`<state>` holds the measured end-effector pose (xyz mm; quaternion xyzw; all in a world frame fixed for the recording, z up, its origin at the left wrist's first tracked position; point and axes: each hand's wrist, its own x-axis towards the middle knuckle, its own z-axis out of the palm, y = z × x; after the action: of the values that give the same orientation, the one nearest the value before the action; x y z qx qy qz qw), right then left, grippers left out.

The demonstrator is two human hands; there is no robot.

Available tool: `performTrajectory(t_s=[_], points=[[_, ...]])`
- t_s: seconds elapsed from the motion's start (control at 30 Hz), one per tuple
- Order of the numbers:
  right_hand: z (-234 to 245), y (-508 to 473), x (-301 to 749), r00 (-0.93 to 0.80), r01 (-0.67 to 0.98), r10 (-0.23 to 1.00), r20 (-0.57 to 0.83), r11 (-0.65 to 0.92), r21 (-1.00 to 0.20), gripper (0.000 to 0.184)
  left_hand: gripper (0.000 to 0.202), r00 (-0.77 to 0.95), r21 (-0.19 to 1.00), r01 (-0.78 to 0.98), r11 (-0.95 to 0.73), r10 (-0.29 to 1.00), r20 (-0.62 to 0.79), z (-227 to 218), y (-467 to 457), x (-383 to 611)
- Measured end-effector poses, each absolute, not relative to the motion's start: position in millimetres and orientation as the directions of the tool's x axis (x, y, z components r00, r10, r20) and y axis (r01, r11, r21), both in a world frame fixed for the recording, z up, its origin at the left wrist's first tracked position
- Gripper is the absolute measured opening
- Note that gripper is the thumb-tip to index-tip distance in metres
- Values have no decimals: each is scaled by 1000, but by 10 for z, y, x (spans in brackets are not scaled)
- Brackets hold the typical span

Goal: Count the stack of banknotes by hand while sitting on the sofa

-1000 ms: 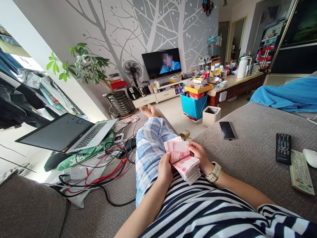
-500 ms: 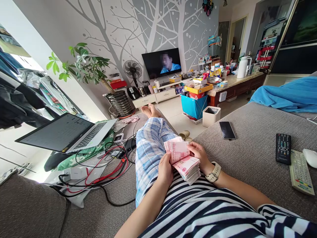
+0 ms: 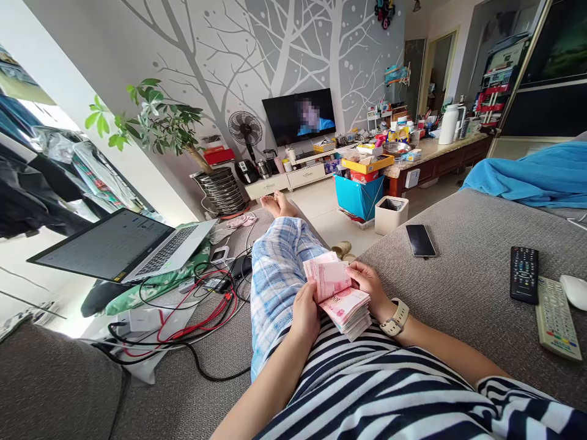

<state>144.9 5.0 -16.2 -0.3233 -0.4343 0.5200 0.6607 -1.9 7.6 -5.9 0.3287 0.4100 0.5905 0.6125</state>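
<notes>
A thick stack of red-pink banknotes (image 3: 346, 311) rests over my lap, bent in the middle. My left hand (image 3: 306, 311) is closed on its left side, thumb on top. At the right edge, my right hand (image 3: 368, 285) pinches the notes, its fingers partly hidden behind them. Part of the stack is folded away from me, and the top note there faces up between both hands. The number 100 shows on the nearer half. A pale watch (image 3: 396, 318) is on my right wrist.
On the sofa to the right lie a phone (image 3: 420, 241), a black remote (image 3: 524, 275), a pale remote (image 3: 558, 318) and a white mouse (image 3: 576, 291). To the left are an open laptop (image 3: 156, 253) and tangled cables (image 3: 202, 318). A white bin (image 3: 391, 215) stands on the floor.
The top note between my hands has shifted slightly, and its face looks plainer and more blurred. Both hands stay nearly in place on the stack.
</notes>
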Motion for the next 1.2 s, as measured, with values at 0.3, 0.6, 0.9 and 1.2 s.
performTrajectory(t_s=[0.3,0.6,0.9,1.2], points=[[-167,85,1441,85,-352,965,248,263,-899,36,14,31,869,-475,137,990,-139,20,44,5],[-178,94,1460,118,-314,970,213,240,-918,29,26,75,870,-464,166,986,-148,27,35,-4],[-116,52,1459,133,-286,970,205,235,-929,29,19,-41,874,-473,112,988,-148,-31,72,-13],[-128,37,1471,114,-309,971,211,236,-921,29,18,-71,859,-501,104,985,-160,-79,93,-20]])
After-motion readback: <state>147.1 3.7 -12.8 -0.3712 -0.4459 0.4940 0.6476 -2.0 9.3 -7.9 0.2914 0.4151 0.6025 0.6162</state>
